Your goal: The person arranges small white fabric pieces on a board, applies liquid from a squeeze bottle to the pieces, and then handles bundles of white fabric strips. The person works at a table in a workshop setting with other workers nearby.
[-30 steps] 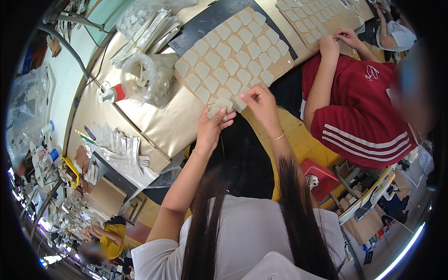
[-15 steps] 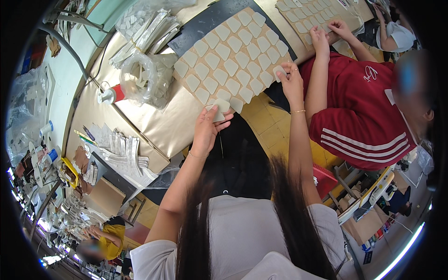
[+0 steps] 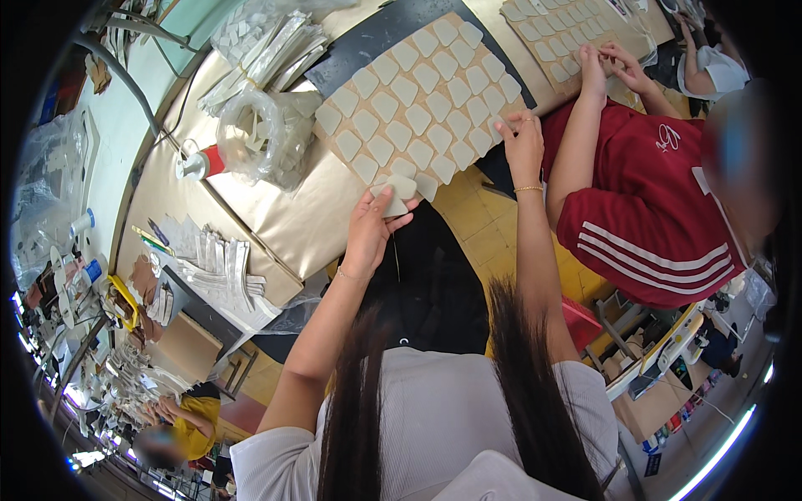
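My left hand [image 3: 373, 230] is closed around a few flat cream pieces [image 3: 389, 202] with rounded corners, held at the near corner of a tan board [image 3: 344, 138]. Rows of similar cream pieces [image 3: 426, 77] lie spaced out on that board. At its right edge is my right hand [image 3: 524, 146], thumb and fingers drawn together at a single cream piece [image 3: 494, 125]. My fingertips partly cover this piece, which lies against the board.
A dark mat [image 3: 332, 77] lies under the board. To its left are a clear plastic bag [image 3: 267, 142], bundled pale strips [image 3: 271, 58] and a red-and-white bottle [image 3: 199, 164]. A co-worker in a red shirt [image 3: 635, 200] works at another board [image 3: 547, 37] on the right.
My right hand has moved slightly up and right, and the piece at its fingertips now lies against the board's right edge. My left hand still holds its pieces, almost unmoved.
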Motion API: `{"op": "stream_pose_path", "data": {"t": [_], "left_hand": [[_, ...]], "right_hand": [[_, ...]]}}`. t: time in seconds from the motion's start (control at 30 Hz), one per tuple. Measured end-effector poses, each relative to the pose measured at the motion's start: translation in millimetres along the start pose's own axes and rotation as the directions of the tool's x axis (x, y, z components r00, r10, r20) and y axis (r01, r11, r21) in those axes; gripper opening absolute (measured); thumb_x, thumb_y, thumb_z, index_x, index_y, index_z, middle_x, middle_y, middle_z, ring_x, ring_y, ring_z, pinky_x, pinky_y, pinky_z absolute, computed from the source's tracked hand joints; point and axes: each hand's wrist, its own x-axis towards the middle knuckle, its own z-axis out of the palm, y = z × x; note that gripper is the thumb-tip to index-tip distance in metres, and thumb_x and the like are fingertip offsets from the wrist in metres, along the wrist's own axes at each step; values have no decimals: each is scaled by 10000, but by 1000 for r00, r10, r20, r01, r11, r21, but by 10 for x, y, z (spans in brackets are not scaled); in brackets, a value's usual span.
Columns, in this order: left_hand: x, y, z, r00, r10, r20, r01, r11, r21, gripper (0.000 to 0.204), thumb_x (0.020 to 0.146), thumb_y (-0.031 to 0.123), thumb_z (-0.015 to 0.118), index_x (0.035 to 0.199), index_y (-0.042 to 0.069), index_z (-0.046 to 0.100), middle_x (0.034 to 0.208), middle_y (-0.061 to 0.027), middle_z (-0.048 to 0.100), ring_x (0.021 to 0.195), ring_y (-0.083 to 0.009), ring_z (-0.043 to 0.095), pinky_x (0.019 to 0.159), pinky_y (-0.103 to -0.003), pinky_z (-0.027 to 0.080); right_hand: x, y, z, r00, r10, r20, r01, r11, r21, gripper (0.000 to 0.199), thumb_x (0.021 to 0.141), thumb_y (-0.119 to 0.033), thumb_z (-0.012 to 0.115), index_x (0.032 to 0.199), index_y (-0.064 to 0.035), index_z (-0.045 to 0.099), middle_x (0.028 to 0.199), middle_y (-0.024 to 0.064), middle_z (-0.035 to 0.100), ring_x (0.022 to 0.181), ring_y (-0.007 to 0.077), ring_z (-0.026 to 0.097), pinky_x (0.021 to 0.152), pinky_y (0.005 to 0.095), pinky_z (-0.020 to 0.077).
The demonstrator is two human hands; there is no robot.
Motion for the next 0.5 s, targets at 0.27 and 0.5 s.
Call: {"op": "stream_pose_path", "data": {"t": [0.27, 0.5], "left_hand": [[17, -32, 82, 999, 5, 41, -3, 999, -35, 250, 948, 167, 547, 1148, 26, 498, 1043, -114, 645, 898, -193, 665, 709, -273, 576], [2, -24, 74, 999, 19, 32, -23, 995, 98, 243, 938, 162, 565, 1121, 16, 501, 968, -131, 662, 794, -199, 684, 616, -237, 577]], "right_hand": [[-351, -479, -109, 915, -162, 369, -30, 886, 463, 209, 847, -203, 681, 953, -44, 596, 813, 26, 597, 681, 114, 542, 617, 277, 448], [-789, -981, -192, 695, -208, 688, -113, 913, 391, 183, 830, -212, 682, 861, -37, 638, 552, 6, 560, 497, 75, 488, 503, 258, 412]]}}
